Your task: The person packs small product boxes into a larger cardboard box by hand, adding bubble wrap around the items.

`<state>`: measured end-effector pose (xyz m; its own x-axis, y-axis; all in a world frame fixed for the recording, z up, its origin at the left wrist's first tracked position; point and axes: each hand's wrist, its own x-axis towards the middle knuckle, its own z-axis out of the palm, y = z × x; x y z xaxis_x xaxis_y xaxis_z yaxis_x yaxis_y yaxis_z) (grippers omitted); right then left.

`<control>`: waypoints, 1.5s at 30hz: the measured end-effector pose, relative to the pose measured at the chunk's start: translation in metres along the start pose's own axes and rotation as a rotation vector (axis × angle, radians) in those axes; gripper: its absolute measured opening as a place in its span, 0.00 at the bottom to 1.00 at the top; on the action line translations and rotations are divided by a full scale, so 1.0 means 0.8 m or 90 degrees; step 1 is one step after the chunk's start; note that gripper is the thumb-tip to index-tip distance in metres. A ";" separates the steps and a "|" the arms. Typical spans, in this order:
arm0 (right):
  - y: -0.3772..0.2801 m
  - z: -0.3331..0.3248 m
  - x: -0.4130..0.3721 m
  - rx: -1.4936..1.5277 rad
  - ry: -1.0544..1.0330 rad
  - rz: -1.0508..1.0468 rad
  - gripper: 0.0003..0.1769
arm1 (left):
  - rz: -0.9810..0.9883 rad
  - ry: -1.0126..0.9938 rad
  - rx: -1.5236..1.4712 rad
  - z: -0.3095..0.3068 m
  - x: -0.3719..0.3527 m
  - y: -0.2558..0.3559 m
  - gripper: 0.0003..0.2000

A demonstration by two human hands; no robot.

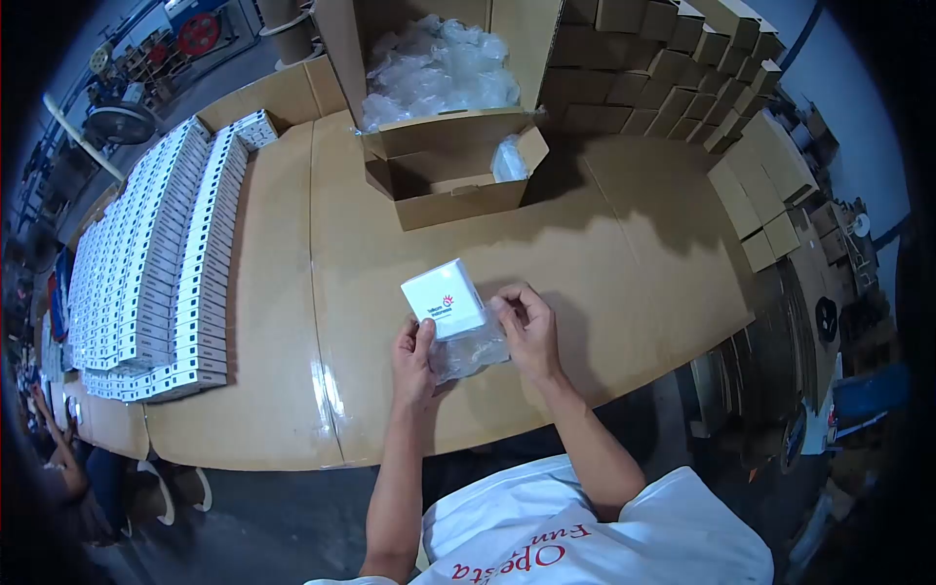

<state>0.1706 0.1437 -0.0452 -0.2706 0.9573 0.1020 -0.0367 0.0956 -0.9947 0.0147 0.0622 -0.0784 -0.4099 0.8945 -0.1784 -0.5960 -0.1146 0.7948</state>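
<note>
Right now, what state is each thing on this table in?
white box, closed, lower end in the clear plastic bag
clear plastic bag, mouth open, gripped by left hand and right hand
small carton, flaps open
large carton, open, full of plastic bags
rows of white boxes, closed
brown boxes, closed, stacked

Print on the white box (pixel 444 297) is too small to read. The left hand (pixel 414 363) covers its lower corner and part of the clear bag (pixel 475 353).

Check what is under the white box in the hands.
A crumpled clear plastic bag lies under the white box, gripped by the left hand and right hand. The box's underside is covered.
</note>
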 end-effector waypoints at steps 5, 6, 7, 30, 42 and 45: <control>-0.022 0.003 -0.008 0.154 0.017 0.094 0.17 | 0.009 0.006 0.029 -0.009 0.005 -0.008 0.11; 0.011 -0.004 -0.007 0.090 -0.061 -0.033 0.30 | 0.010 0.009 0.046 -0.009 0.005 -0.008 0.11; 0.003 -0.009 -0.007 0.035 -0.118 -0.028 0.35 | 0.009 0.012 0.064 -0.009 0.004 -0.008 0.11; -0.036 -0.036 0.023 -0.058 -0.274 0.018 0.27 | 0.031 0.002 0.146 -0.006 0.002 -0.004 0.08; -0.010 -0.023 0.002 0.029 -0.150 0.008 0.35 | 0.067 0.039 0.066 -0.009 0.003 -0.012 0.06; 0.006 -0.023 -0.018 0.078 -0.128 0.033 0.41 | 0.078 0.049 0.030 -0.011 0.005 -0.012 0.06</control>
<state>0.1918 0.1356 -0.0520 -0.4614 0.8849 0.0632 -0.1308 0.0027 -0.9914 0.0128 0.0629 -0.0914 -0.5305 0.8391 -0.1203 -0.5060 -0.1996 0.8391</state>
